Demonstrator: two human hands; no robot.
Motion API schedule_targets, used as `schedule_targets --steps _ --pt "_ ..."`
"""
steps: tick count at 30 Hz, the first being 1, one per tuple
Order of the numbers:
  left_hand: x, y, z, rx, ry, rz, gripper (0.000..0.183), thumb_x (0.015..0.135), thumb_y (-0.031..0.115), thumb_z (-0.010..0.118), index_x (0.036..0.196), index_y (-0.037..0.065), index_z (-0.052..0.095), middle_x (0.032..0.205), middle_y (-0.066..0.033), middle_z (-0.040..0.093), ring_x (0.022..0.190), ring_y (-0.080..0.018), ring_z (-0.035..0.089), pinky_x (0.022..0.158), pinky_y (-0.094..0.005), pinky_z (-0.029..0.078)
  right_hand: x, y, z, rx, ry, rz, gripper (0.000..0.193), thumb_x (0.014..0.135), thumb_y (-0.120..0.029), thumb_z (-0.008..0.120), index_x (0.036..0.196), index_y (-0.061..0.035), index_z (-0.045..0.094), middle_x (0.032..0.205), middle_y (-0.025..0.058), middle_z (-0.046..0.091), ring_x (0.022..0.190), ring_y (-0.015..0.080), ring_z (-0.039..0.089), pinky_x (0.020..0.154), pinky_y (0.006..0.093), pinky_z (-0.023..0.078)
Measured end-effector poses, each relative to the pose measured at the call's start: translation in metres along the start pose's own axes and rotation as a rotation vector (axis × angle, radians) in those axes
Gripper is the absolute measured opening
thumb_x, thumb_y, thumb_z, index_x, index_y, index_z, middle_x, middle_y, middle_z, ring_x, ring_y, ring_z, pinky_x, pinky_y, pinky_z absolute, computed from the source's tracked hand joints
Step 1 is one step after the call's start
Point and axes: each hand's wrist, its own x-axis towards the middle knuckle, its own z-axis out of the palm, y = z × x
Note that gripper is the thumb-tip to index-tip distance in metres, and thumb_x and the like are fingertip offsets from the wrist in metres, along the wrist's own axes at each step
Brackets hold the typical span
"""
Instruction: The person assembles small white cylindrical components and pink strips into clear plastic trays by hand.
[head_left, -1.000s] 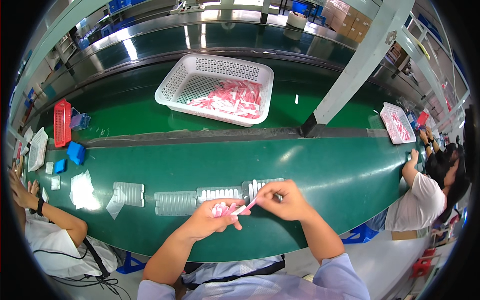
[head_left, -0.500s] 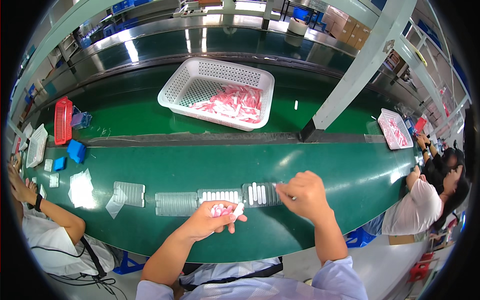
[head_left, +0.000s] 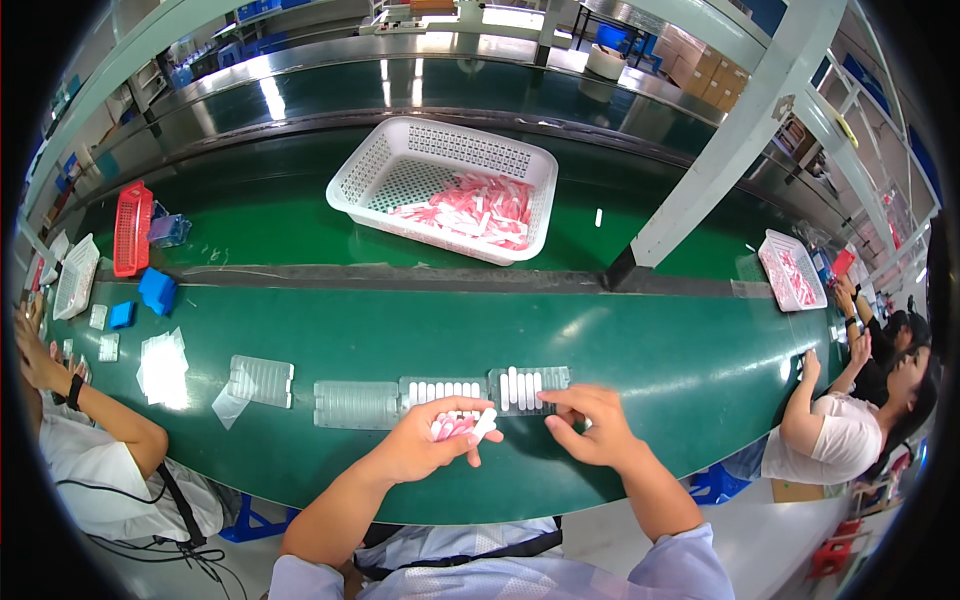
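In my left hand [head_left: 425, 440], fingers curled, is a bunch of small pink and white sticks [head_left: 455, 427]; one white stick pokes out by the thumb. My right hand [head_left: 590, 420] is at the right-hand clear plastic tray [head_left: 558, 378], index fingertip at the last of several white sticks [head_left: 522, 389] standing side by side there. Its thumb is spread away from the index finger. A small pale spot shows at the palm, too small to name. Behind my left hand, a middle clear tray [head_left: 408, 384] carries a row of white sticks. Left of it lies an empty ribbed tray [head_left: 355, 404].
A large white basket [head_left: 345, 200] of pink and white pieces stands beyond the dark divider [head_left: 450, 278]. Farther left lie another tray [head_left: 265, 381] and clear sheets [head_left: 163, 368]. A metal post [head_left: 700, 170] rises at right. People sit at both sides.
My right hand has lowered and opened its thumb from the index finger, and another white stick now shows in the right-hand tray. My left hand keeps its bunch, nearly still.
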Motion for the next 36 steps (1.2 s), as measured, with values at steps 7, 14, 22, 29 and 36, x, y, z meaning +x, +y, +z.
schedule_targets --steps 7,14,22,29,36 --pt "-0.013 0.005 0.020 0.228 -0.045 0.068 0.055 0.103 0.002 0.060 0.155 0.004 0.042 0.104 -0.0061 0.072 0.091 -0.0114 0.072 0.092 -0.0278 0.053 0.013 -0.039 0.027 0.236 -0.171 0.129 0.022 0.090 -0.010 0.080 0.110 -0.0061 0.075 0.079 0.0046 0.068 0.061 0.0126 0.060 0.056 0.0278 0.048" --pt "-0.027 -0.003 0.025 0.301 0.003 0.142 0.058 0.105 0.007 0.059 0.160 0.005 0.038 0.109 -0.0084 0.072 0.093 -0.0117 0.072 0.084 -0.0252 0.053 0.010 -0.042 0.038 0.288 -0.254 0.160 0.011 0.092 -0.007 0.077 0.102 -0.0049 0.075 0.082 0.0062 0.069 0.062 0.0136 0.063 0.055 0.0275 0.049" --pt "-0.029 -0.012 0.013 -0.021 -0.048 -0.150 0.025 0.106 0.013 0.061 0.125 -0.003 0.067 0.097 -0.0133 0.076 0.072 -0.0115 0.067 0.054 -0.0223 0.043 0.018 -0.039 0.024 -0.242 -0.106 -0.648 0.028 0.074 -0.006 0.079 0.101 -0.0056 0.073 0.089 0.0043 0.068 0.072 0.0205 0.066 0.063 0.0328 0.054" --pt "-0.028 -0.022 0.021 0.023 0.122 0.069 0.020 0.104 0.013 0.065 0.115 -0.003 0.070 0.100 -0.0140 0.077 0.065 -0.0092 0.063 0.058 -0.0230 0.047 0.011 -0.050 0.025 0.392 -0.176 0.234 0.025 0.089 -0.005 0.079 0.113 -0.0057 0.074 0.089 0.0036 0.072 0.074 0.0122 0.065 0.066 0.0271 0.053" --pt "-0.026 -0.018 0.027 0.040 0.061 0.044 0.016 0.106 0.011 0.061 0.112 -0.003 0.066 0.107 -0.0221 0.076 0.069 -0.0146 0.070 0.050 -0.0211 0.040 -0.001 -0.039 0.042 0.502 -0.091 0.280 0.012 0.094 -0.006 0.075 0.106 -0.0047 0.077 0.087 0.0046 0.072 0.069 0.0117 0.065 0.060 0.0267 0.051"
